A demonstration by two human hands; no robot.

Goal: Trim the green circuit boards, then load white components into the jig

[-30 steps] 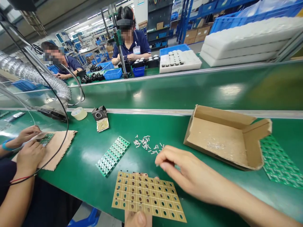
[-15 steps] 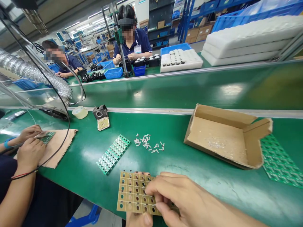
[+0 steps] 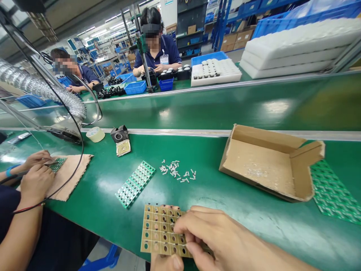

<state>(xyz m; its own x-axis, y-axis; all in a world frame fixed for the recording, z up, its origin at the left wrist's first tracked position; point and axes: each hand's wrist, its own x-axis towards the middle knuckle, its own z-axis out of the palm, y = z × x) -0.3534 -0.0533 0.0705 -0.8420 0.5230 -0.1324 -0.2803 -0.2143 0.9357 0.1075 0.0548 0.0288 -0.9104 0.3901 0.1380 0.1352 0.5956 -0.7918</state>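
A tan circuit board panel (image 3: 160, 237) with rows of round holes is held over the near edge of the bench. My left hand (image 3: 167, 262) supports it from beneath, thumb at the lower edge and fingertips at the far edge; the rest of that hand is hidden. Over the panel's right side, my right hand (image 3: 208, 233) has its thumb and fingers drawn together in a pinch. Whatever lies between those fingertips is too small or hidden to make out. Beyond the panel lie a scattered pile of small metal pins (image 3: 175, 170) and a green circuit board panel (image 3: 135, 183).
An open cardboard box (image 3: 265, 165) with small clear bits stands at right, partly over green boards (image 3: 335, 192). A tape roll (image 3: 96, 134) and a small black box (image 3: 119, 133) lie farther back. At left, a co-worker's hands (image 3: 39, 173) work on a board over a cloth (image 3: 72, 180).
The tan panel has shifted very slightly to the right. My right hand keeps its pinch at nearly the same place, and the pins have not moved.
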